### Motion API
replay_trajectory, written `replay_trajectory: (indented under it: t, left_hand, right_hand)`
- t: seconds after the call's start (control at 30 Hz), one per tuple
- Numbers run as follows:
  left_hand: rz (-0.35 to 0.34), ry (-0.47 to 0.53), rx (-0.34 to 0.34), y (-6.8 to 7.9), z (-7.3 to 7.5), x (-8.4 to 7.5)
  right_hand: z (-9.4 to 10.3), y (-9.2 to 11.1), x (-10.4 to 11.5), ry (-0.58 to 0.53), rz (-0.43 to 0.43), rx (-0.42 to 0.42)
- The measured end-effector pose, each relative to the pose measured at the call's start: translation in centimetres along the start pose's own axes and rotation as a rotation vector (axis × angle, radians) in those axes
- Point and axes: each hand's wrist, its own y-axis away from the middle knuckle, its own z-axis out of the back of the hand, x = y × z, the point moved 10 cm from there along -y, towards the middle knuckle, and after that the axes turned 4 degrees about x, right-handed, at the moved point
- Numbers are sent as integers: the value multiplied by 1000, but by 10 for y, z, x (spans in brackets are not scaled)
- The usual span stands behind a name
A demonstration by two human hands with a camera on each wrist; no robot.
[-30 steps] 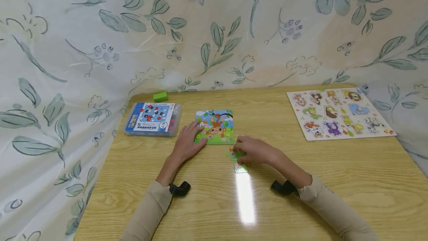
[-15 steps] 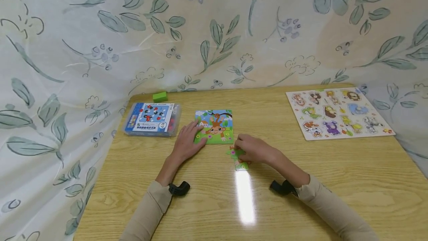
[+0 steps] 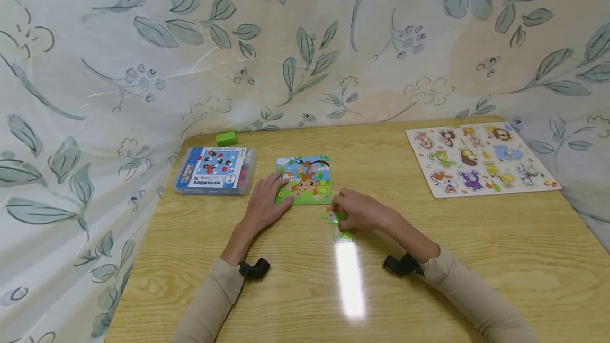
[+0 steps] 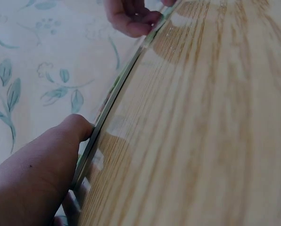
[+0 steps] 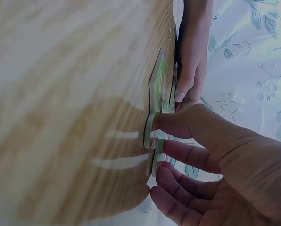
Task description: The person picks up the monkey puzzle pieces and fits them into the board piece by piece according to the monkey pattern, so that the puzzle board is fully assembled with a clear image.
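Note:
A square puzzle board (image 3: 308,181) with a monkey picture lies on the table in the head view. My left hand (image 3: 263,201) rests along its left side, fingers extended and thumb at the near edge. Just below the board's right corner are two joined-looking green puzzle pieces, an upper puzzle piece (image 3: 331,216) and a lower puzzle piece (image 3: 341,235). My right hand (image 3: 359,210) covers part of both. In the right wrist view its thumb is on the nearer puzzle piece (image 5: 154,87), with the index fingertip close beside; whether their edges interlock cannot be told.
A clear plastic box (image 3: 214,171) with a molecule picture stands to the left, a green block (image 3: 226,138) behind it. An animal knob-style puzzle board (image 3: 481,160) lies at the right. Floral cloth (image 3: 305,41) hangs behind the wooden table (image 3: 267,300).
The lower puzzle piece has shifted slightly toward the upper one, under my right hand. My left hand stays on the board, and the view has drifted a little.

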Motion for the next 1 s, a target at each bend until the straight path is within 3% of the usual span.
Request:
replay_trajectory:
  t: [0.3,0.6,1.0]
  left_hand:
    - [-6,5,1,-1,1,0]
    - [-15,6,-14,1,1,0]
    - [-6,9,-1,0,-1,0]
  right_hand:
    - [2,-2,-1,-28,13,-18]
    - [8,-1,5,37,80,-94]
    - [28,2,12,-89,166,-225]
